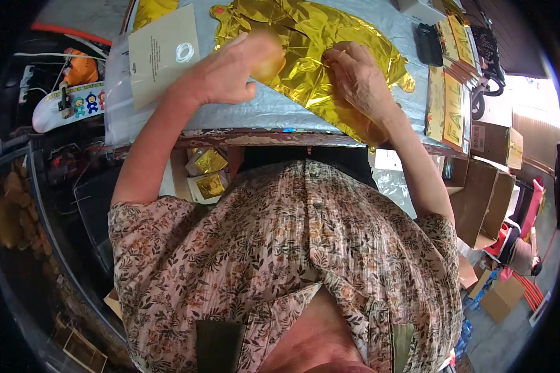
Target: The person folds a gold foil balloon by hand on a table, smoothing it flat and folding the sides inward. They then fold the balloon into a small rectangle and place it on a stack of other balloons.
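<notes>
A crumpled, flat gold foil balloon [311, 37] is spread over the table's far middle, one end hanging past the near edge. My right hand [359, 81] lies on its right part, fingers bent and pinching the foil near the fingertips. On the left side of the foil is my left hand [233, 71], its fingers smeared by blur, so their grip cannot be made out. The thumb of that hand points down to the right. Left of it lies a beige printed card [163, 53] with a coil of white ribbon [184, 53] on it.
The table [274, 118] has a silvery cover. At its right edge are a black case [429, 45] and yellow packs lettered FALL [452, 112]. Cardboard boxes [479, 199] stand at the lower right. On the left is a white board with cartoon figures [71, 107].
</notes>
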Demonstrator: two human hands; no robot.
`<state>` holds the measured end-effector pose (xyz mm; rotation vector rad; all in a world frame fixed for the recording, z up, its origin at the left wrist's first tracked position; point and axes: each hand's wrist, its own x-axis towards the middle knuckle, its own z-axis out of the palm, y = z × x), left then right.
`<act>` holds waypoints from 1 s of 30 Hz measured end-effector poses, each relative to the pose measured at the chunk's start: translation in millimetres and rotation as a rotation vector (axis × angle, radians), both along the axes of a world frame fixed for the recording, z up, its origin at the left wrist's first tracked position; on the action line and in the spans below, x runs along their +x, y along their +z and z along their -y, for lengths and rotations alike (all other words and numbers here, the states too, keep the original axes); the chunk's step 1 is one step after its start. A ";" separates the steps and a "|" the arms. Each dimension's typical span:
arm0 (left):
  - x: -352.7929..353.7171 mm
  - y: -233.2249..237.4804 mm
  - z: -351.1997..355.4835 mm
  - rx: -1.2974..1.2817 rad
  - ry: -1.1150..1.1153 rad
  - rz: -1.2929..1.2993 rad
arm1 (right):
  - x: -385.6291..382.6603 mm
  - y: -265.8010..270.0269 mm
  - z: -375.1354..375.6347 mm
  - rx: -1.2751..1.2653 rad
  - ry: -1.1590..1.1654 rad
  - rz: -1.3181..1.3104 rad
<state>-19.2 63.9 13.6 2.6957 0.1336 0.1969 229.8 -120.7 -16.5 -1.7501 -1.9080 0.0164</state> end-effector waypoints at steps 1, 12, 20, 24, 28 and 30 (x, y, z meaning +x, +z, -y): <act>2.3 0.8 2.1 0.058 -0.015 -0.035 | -1.6 1.6 1.3 -0.015 0.004 0.018; 17.0 -17.9 3.4 0.287 -0.001 0.056 | 2.7 3.3 4.2 -0.046 0.052 -0.020; 22.0 -23.1 -5.8 0.210 -0.001 0.229 | 4.0 20.9 6.8 -0.167 0.089 -0.032; 28.7 -16.7 -11.6 0.117 0.012 0.125 | -5.8 41.4 7.4 -0.362 0.080 0.012; 38.0 -16.1 -23.3 0.066 0.007 0.090 | -7.1 59.7 -0.5 -0.553 0.114 -0.016; 41.2 -14.3 -27.5 0.046 0.004 0.052 | -6.6 64.0 -3.6 -0.600 0.115 -0.009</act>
